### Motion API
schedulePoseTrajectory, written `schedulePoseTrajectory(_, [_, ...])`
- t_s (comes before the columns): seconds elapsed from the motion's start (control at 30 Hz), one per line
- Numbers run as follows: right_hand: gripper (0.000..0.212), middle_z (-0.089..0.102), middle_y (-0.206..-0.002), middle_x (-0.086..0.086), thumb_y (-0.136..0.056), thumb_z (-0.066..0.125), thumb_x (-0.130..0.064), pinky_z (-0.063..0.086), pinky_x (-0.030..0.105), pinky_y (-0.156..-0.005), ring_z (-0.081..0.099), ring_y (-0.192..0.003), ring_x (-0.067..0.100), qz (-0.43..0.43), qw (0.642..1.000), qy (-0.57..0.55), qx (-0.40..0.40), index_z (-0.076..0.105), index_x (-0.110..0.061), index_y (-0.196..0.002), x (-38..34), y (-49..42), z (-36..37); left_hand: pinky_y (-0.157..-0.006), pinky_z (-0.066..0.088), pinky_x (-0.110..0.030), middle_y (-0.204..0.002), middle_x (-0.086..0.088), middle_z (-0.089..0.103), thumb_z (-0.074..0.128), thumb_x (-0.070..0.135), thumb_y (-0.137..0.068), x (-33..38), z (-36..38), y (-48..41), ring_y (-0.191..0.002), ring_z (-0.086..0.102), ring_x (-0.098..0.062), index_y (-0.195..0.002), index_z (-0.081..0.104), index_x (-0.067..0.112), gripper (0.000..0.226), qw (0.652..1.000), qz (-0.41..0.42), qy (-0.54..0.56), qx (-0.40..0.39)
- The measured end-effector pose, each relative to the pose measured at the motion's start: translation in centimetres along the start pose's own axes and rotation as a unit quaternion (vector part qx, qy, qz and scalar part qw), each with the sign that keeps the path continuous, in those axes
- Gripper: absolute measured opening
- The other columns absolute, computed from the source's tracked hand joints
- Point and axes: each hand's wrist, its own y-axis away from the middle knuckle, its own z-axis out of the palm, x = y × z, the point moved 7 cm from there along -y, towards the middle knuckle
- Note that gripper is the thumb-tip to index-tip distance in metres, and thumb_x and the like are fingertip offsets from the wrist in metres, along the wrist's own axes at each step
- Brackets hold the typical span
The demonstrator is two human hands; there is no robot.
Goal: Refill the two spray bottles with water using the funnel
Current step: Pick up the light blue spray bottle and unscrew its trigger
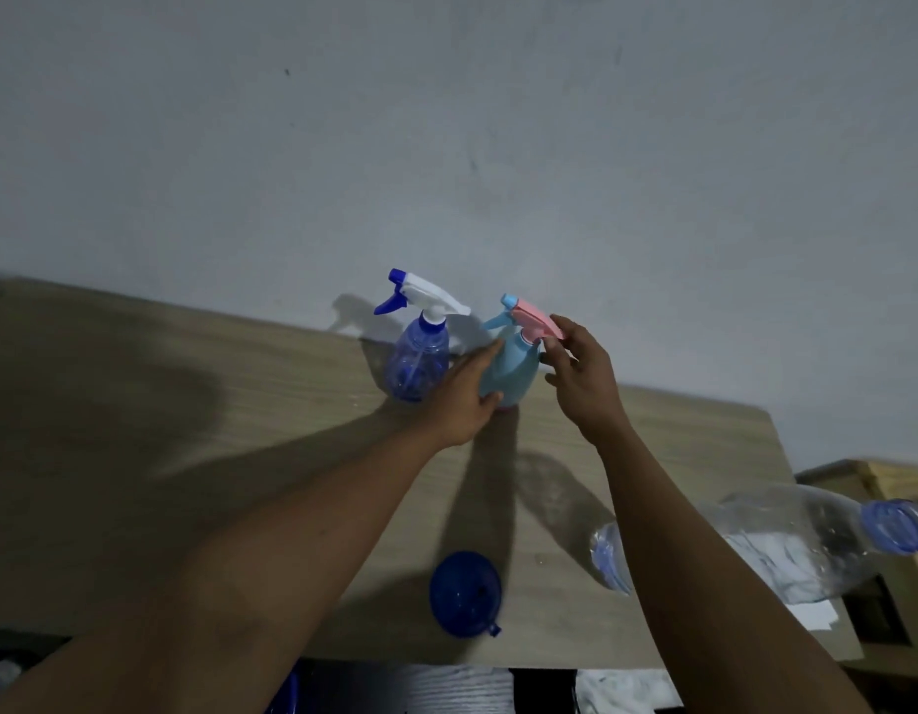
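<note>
Gripping the light blue spray bottle round its belly, left hand, right hand fingers pinching its pink top, see-through dark blue spray bottle just left of it, blue funnel nearer than it, big clear bottle lying to its right, water inside hard to tell.

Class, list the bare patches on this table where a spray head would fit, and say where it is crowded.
Free: the wide table stretch left of the dark blue spray bottle and funnel. Crowded: the back, where the left hand and right hand hold the light blue spray bottle; the right, where the water bottle lies.
</note>
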Motion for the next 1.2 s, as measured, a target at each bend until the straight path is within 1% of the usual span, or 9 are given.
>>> schedulePoseTrajectory(0.2, [0.012, 0.071, -0.103, 0.001, -0.104, 0.049, -0.033, 0.059, 0.051, -0.08, 0.071, -0.094, 0.021, -0.009, 0.999, 0.028, 0.025, 0.06, -0.033, -0.1, -0.7, 1.9, 0.0, -0.115, 0.036, -0.049, -0.156, -0.002, 0.036, 0.072, 0.016, -0.086, -0.3, 0.1, 1.5, -0.144, 0.034, -0.021, -0.152, 0.029, 0.024, 0.079, 1.0, 0.011, 0.008, 0.001])
schedulePoseTrajectory(0.3, [0.013, 0.07, -0.097, -0.004, -0.104, 0.047, -0.033, 0.058, 0.042, -0.072, 0.07, -0.087, 0.019, -0.025, 0.998, 0.033, 0.043, 0.059, -0.028, -0.102, -1.7, 4.2, -0.6, -0.113, 0.039, -0.042, -0.151, -0.001, 0.042, 0.077, 0.022, -0.082, 1.4, -0.8, 4.3, -0.139, 0.04, -0.018, -0.15, 0.035, 0.022, 0.08, 0.999, 0.035, 0.008, 0.01])
schedulePoseTrajectory(0.4, [0.02, 0.07, -0.093, -0.006, -0.104, 0.048, -0.031, 0.054, 0.026, -0.067, 0.069, -0.084, 0.015, -0.04, 0.998, 0.017, 0.049, 0.062, -0.018, -0.102, -3.8, 6.6, -1.8, -0.105, 0.042, -0.028, -0.144, 0.014, 0.043, 0.075, 0.037, -0.083, 3.9, -2.1, 7.9, -0.133, 0.043, -0.008, -0.148, 0.034, 0.034, 0.077, 0.998, 0.062, 0.02, 0.005])
schedulePoseTrajectory(0.47, [0.024, 0.072, -0.092, -0.002, -0.104, 0.049, -0.03, 0.056, 0.025, -0.07, 0.069, -0.081, 0.011, -0.054, 0.998, 0.003, 0.045, 0.064, -0.011, -0.101, -5.5, 8.1, -2.7, -0.099, 0.045, -0.02, -0.144, 0.021, 0.041, 0.074, 0.043, -0.083, 5.9, -2.9, 10.3, -0.131, 0.044, -0.002, -0.145, 0.034, 0.044, 0.074, 0.996, 0.061, 0.066, -0.007])
schedulePoseTrajectory(0.63, [0.027, 0.072, -0.076, 0.002, -0.101, 0.053, -0.032, 0.057, 0.038, -0.075, 0.067, -0.069, 0.013, -0.048, 0.997, -0.025, 0.048, 0.067, -0.01, -0.093, -10.4, 11.5, -5.3, -0.089, 0.059, -0.038, -0.147, 0.019, 0.041, 0.075, 0.046, -0.082, 10.8, -4.3, 15.4, -0.124, 0.055, -0.011, -0.145, 0.029, 0.053, 0.079, 0.985, 0.052, 0.163, -0.038])
schedulePoseTrajectory(0.8, [0.026, 0.068, -0.067, 0.0, -0.1, 0.056, -0.03, 0.054, 0.035, -0.067, 0.06, -0.057, 0.008, -0.069, 0.993, -0.081, 0.059, 0.067, -0.008, -0.093, -15.2, 15.0, -7.5, -0.091, 0.056, -0.033, -0.146, 0.029, 0.041, 0.074, 0.05, -0.079, 15.9, -6.0, 19.2, -0.119, 0.059, -0.012, -0.144, 0.028, 0.058, 0.08, 0.98, 0.086, 0.174, -0.031])
schedulePoseTrajectory(0.93, [0.011, 0.071, -0.081, 0.012, -0.101, 0.056, -0.024, 0.055, 0.033, -0.069, 0.065, -0.069, 0.016, -0.132, 0.981, -0.139, 0.022, 0.052, -0.019, -0.11, -18.5, 18.1, -8.5, -0.094, 0.055, -0.032, -0.144, 0.031, 0.04, 0.072, 0.054, -0.078, 18.7, -7.2, 21.4, -0.123, 0.054, -0.005, -0.141, 0.03, 0.061, 0.076, 0.98, 0.097, 0.171, 0.003])
schedulePoseTrajectory(1.07, [0.013, 0.073, -0.103, 0.0, -0.101, 0.055, -0.017, 0.058, 0.043, -0.076, 0.066, -0.096, 0.025, -0.179, 0.977, -0.102, -0.048, 0.068, -0.02, -0.105, -20.7, 20.1, -8.9, -0.097, 0.054, -0.049, -0.148, 0.02, 0.042, 0.075, 0.06, -0.074, 20.7, -8.3, 22.8, -0.128, 0.053, -0.018, -0.144, 0.032, 0.055, 0.082, 0.98, 0.1, 0.168, 0.04])
schedulePoseTrajectory(1.2, [0.016, 0.075, -0.103, -0.004, -0.098, 0.061, -0.017, 0.058, 0.035, -0.076, 0.068, -0.095, 0.017, -0.187, 0.975, -0.115, -0.036, 0.075, -0.016, -0.105, -22.5, 21.4, -10.1, -0.096, 0.054, -0.048, -0.145, 0.027, 0.042, 0.072, 0.055, -0.077, 22.8, -9.3, 24.3, -0.123, 0.054, -0.013, -0.141, 0.033, 0.059, 0.075, 0.983, 0.115, 0.134, 0.041])
